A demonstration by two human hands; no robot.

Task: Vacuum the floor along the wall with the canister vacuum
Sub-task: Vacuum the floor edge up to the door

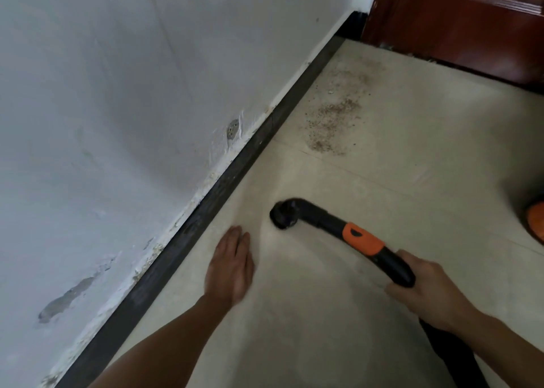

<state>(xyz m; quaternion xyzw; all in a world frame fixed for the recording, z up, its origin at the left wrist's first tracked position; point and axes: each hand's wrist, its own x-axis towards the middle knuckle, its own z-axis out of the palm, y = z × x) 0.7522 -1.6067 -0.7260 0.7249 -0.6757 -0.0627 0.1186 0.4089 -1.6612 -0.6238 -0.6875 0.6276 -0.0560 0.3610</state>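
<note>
One vacuum wand (329,220), black with one orange band, lies low over the tile floor (412,167). Its round brush head (284,214) is near the dark baseboard (229,175). Two hands: the right hand (426,287) grips the wand's rear end. The left hand (231,267) is flat, fingers straight, beside the head. One patch of brown grit (332,122) lies ahead along the wall (117,93).
</note>
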